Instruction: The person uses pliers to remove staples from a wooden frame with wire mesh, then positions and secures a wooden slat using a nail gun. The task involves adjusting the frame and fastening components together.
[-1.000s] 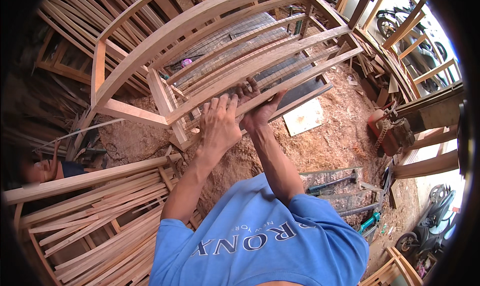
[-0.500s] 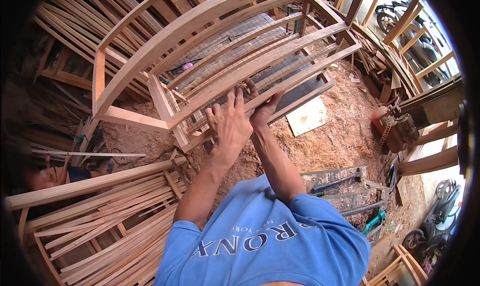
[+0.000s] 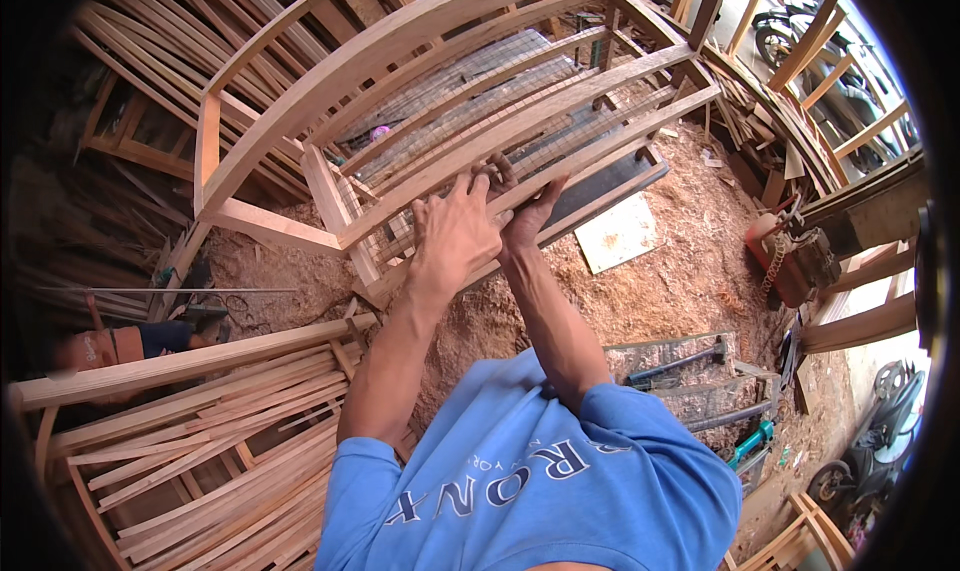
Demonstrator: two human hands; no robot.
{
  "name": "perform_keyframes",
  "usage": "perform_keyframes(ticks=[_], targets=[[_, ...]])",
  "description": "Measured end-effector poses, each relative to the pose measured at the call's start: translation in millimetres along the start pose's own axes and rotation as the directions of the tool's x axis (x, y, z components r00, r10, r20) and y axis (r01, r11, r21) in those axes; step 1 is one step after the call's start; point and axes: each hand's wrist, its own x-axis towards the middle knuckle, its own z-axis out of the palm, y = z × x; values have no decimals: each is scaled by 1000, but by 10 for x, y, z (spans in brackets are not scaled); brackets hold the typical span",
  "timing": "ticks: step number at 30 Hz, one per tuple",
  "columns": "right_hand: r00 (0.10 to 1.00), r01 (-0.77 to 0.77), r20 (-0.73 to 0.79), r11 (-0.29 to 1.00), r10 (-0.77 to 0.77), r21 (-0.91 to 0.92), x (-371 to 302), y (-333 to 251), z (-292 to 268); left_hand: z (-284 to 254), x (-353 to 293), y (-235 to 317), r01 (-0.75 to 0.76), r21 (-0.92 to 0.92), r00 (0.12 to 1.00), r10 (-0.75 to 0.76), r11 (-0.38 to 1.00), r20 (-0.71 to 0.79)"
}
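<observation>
A pale wooden furniture frame (image 3: 400, 56) with a curved top rail and several long slats stands before me, tilted, with a fine mesh-like grid between its slats. My right hand (image 3: 525, 221) is wrapped round the nearest wooden rail (image 3: 620, 149), its thumb on the near side and its fingers beyond it. Close beside it, my left hand (image 3: 455, 233) reaches over the same rail with bent fingers near the right fingertips. Whatever those left fingers pinch, if anything, is hidden behind the hand.
Wood strips (image 3: 240, 451) lie stacked at left, and another person (image 3: 115, 349) is behind them. A dark board (image 3: 600, 191) sits beneath the frame. Clamps (image 3: 750, 443), a red machine (image 3: 790, 256), shavings (image 3: 690, 231) and a pale panel (image 3: 615, 233) are on the right; motorbikes (image 3: 870, 451) stand beyond.
My left hand has shifted slightly along the rail toward the right hand, and its forearm moved a little left. The person at left has moved more into view. The frame has barely moved.
</observation>
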Motion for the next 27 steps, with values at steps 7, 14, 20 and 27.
perform_keyframes(ticks=[7,14,20,27], targets=[[1000,-23,4,987,24,-157,-67,-83,23,-2,34,-11,-30,85,999,31,996,-10],[980,-133,113,963,163,-235,-184,-313,-98,22,30,5,-17,104,1000,20,994,-19],[970,-232,-58,831,236,-506,-589,-790,-539,72,31,-15,-48,156,997,56,987,-44],[938,-319,-338,183,-81,-930,-1726,-1645,-863,125,42,41,-167,314,963,223,935,-154]])
